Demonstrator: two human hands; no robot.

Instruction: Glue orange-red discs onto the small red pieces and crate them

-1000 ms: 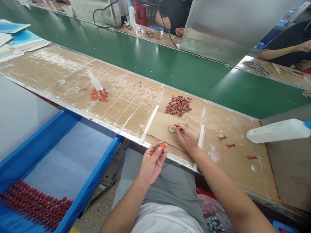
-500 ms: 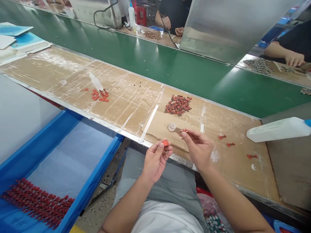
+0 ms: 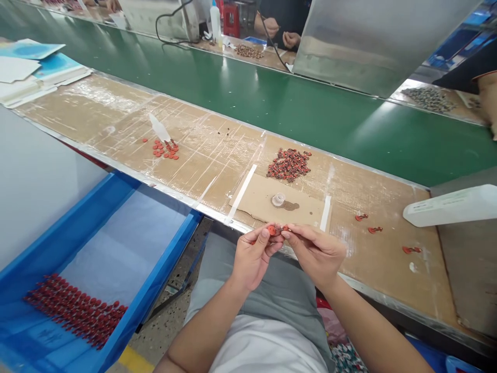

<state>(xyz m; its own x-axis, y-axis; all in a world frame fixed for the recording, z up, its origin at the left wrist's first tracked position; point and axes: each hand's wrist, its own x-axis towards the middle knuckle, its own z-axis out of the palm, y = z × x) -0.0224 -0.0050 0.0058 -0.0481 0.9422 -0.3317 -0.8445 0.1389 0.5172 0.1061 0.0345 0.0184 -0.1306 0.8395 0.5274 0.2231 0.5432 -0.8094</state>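
My left hand (image 3: 254,257) holds a small round red disc (image 3: 272,230) between thumb and fingers, just above the table's near edge. My right hand (image 3: 316,254) pinches a small red-and-dark part (image 3: 286,228) against that disc, so the two hands nearly touch. Behind them, on a cardboard sheet (image 3: 279,207), stands a small clear plastic cup (image 3: 278,199) beside a brown smear (image 3: 291,205). Farther back lies a heap of similar red-and-dark parts (image 3: 289,165). My fingers hide part of the disc.
A blue tray (image 3: 97,243) with rows of red parts (image 3: 75,311) sits at left. Loose red discs (image 3: 165,150) and a white bottle (image 3: 452,206) lie on the cardboard-covered table. A green conveyor belt (image 3: 248,109) runs beyond it, with a co-worker's hands (image 3: 281,31) across.
My right hand has moved away from the clear cup toward my left hand, carrying the small part. The disc and part now meet. The head view has shifted slightly.
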